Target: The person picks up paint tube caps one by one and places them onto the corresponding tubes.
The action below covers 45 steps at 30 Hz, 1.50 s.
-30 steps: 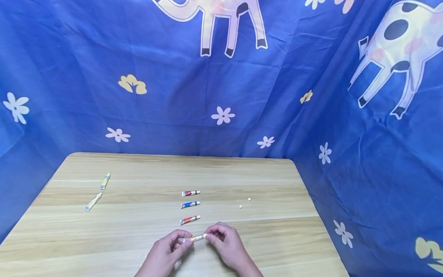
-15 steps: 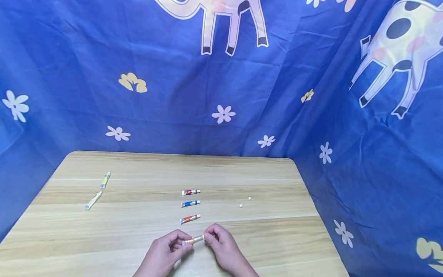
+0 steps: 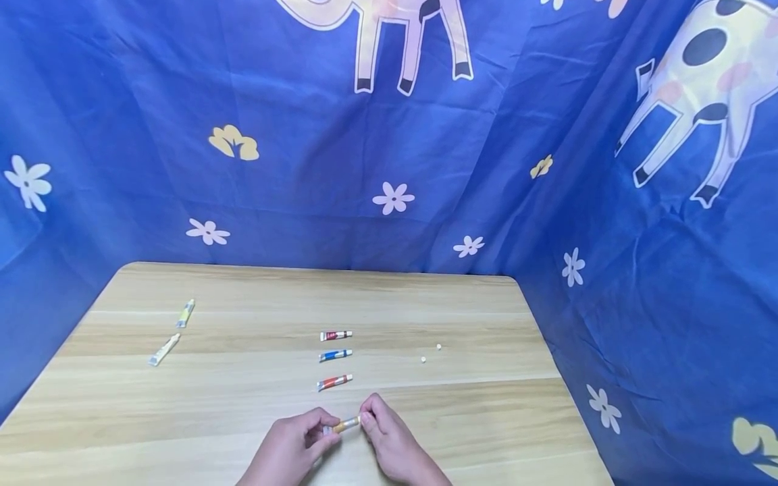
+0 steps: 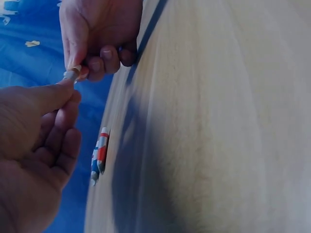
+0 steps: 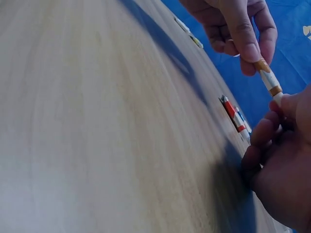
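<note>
A small paint tube (image 3: 348,424) with an orange-brown band is held above the table near its front edge. My left hand (image 3: 293,442) pinches its flat end between thumb and fingers. At the other end, my right hand (image 3: 390,435) pinches the white cap, which its fingertips mostly cover. In the right wrist view the tube (image 5: 269,77) slants between both hands. Just beyond the hands lie a red paint tube (image 3: 334,383), a blue paint tube (image 3: 335,355) and a dark red paint tube (image 3: 336,335), in a column.
Two small white caps (image 3: 423,360) lie on the wooden table (image 3: 486,432) to the right of the column. At the far left are a yellow-green tube (image 3: 186,314) and a whitish tube (image 3: 164,349). A blue printed cloth (image 3: 304,223) hangs around the table's back and sides.
The right fingers have turned and curled more around the cap end. Both hands keep hold of the tube, nearly in place. The head view has shifted slightly.
</note>
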{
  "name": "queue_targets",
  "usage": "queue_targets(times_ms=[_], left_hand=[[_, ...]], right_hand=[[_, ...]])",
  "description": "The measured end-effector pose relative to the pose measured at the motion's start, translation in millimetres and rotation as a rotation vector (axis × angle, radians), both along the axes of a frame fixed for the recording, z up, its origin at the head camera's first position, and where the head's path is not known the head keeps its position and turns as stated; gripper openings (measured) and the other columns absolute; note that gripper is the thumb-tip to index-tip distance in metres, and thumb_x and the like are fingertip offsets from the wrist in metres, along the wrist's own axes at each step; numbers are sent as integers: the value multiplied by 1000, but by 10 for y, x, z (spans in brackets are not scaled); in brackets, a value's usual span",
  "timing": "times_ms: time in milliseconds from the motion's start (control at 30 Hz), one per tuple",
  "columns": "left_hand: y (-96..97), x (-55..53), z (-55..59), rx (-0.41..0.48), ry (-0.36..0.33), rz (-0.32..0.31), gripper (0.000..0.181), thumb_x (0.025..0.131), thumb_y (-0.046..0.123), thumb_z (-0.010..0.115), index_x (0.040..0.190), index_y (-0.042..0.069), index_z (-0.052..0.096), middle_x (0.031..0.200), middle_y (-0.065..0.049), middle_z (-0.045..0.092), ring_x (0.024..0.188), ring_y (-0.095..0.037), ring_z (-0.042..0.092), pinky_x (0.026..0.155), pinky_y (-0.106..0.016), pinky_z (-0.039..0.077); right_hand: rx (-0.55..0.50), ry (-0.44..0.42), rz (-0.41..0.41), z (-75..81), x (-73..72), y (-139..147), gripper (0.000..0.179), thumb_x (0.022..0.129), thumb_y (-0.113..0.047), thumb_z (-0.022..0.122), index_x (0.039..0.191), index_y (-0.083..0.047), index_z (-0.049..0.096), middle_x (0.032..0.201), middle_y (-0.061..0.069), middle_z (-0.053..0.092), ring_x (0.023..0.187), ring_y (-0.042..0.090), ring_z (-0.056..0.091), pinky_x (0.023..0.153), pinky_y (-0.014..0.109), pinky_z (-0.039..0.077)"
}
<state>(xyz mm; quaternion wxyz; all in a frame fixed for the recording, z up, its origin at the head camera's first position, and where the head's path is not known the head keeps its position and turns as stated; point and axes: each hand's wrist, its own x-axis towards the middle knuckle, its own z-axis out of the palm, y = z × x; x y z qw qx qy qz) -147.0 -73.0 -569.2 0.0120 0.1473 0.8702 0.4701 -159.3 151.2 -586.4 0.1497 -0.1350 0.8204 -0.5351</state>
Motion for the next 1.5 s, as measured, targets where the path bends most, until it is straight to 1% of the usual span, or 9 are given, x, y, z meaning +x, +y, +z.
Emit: queue_targets(times_ms=[167,300,400,533,733,900,1133,1300,1500], left_hand=[[0,-37,5,-168,27,-29,25,92,21,87,111,22,71,72,20,57,64,8,43,59,-20,41],[-3,-79,10,-287,58,-28,21,94,25,85,108,25,70,72,20,52,64,6,40,60,-21,38],[-13,-108,12,-341,93,-5,16,92,27,86,99,29,72,84,21,59,72,6,47,65,-21,44],[-36,-159,17,-384,137,34,18,85,27,92,95,31,77,101,21,67,83,6,56,75,-24,53],[-75,-302,10,-467,179,47,19,81,29,95,92,29,79,94,14,74,83,-3,65,76,-28,56],[-85,-407,-35,-499,205,30,21,79,29,96,89,28,77,89,13,72,78,-3,60,73,-28,54],[-62,-507,-78,-517,228,10,21,78,31,96,85,29,76,80,16,66,71,0,53,68,-27,50],[-48,-511,-82,-519,222,24,21,76,31,97,86,29,79,82,14,69,73,-2,57,68,-28,52],[-31,-475,-76,-531,209,32,21,79,29,96,91,24,81,87,11,72,77,-5,60,71,-29,54]], right_hand=[[28,31,-32,-51,-12,6,18,114,-31,51,108,-16,59,85,-9,52,75,-3,47,71,19,45],[60,69,-69,-65,-22,-1,16,112,-31,58,106,-17,64,91,-11,57,81,-3,51,75,19,49],[66,78,-71,-54,-30,12,15,110,-31,62,106,-18,68,93,-12,57,83,-4,52,76,18,49],[54,53,-71,-37,-44,69,14,108,-30,66,110,-18,72,95,-10,58,83,-4,53,76,17,50],[-3,0,-123,-7,-78,193,17,106,-27,69,117,-14,73,101,-3,63,88,0,57,79,17,52],[-20,-17,-151,-15,-83,278,16,105,-26,70,115,-14,73,101,-1,64,88,1,57,79,17,50],[19,5,-168,-51,-111,346,16,105,-25,70,115,-14,73,101,-2,66,89,2,58,81,17,52],[-2,1,-196,-18,-146,415,15,105,-23,71,114,-11,73,103,4,67,90,3,58,81,16,50],[-5,13,-259,-38,-223,536,12,103,-19,72,113,-11,74,102,5,66,90,4,57,81,17,50]])
